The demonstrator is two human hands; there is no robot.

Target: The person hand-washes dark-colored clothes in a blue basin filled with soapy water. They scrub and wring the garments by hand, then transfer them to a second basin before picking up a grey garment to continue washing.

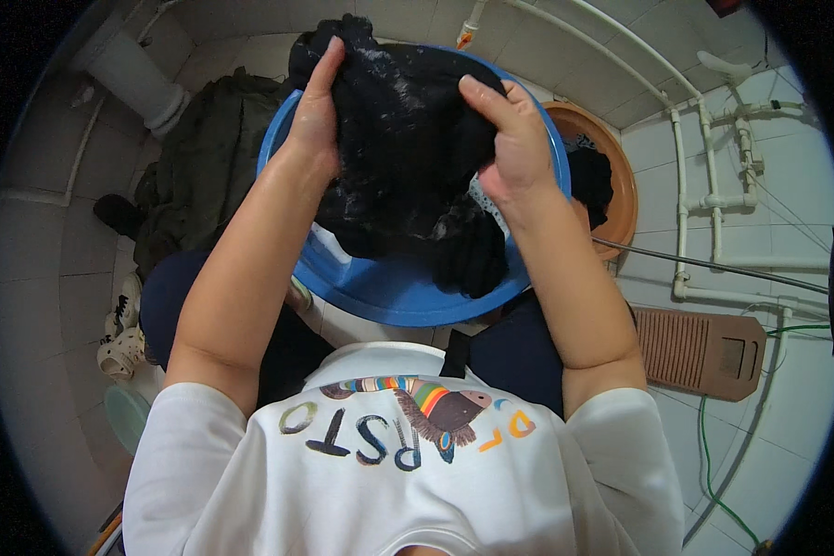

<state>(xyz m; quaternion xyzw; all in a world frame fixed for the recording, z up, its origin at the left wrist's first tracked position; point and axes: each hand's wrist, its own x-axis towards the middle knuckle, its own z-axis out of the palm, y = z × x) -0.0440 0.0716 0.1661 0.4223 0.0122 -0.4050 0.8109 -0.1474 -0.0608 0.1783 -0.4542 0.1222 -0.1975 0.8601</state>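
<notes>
Head view — I see left hand (pixel 319 125) and right hand (pixel 521 144) gripping black cloth (pixel 408 139) between them, neither nearer, its length crossing the blue basin (pixel 380 301) far to near.

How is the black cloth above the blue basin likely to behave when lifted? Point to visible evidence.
The black cloth is probably floppy: it drapes in loose folds from the left hand and the right hand. Whitish, suds-like streaks suggest it may be slippery and, if soaked, heavy for its size.

Fingers (pixel 488 102) holding black cloth (pixel 408 130), blue basin (pixel 371 295)
</notes>
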